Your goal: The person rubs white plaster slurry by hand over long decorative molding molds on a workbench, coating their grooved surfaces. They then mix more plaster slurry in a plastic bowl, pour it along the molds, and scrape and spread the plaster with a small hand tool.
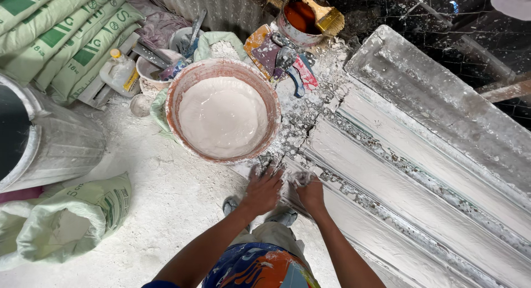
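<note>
A long white moulded plaster form (420, 172) runs from the middle to the lower right, crusted with dried plaster. My left hand (263, 189) rests flat with fingers spread on the near end of the form, just below a round orange basin (182, 83) filled with wet white plaster. My right hand (310, 193) sits beside it, fingers curled around a small pale lump of plaster or cloth (302, 179) pressed against the form. Both hands are dusted white.
Stacked green-and-white sacks (61, 39) lie at top left, a metal drum (50, 144) at the left, an open sack (72, 221) below it. A can with a brush (310, 14), scrapers (293, 66) and small bowls (155, 64) crowd behind the basin. The floor is powdery white.
</note>
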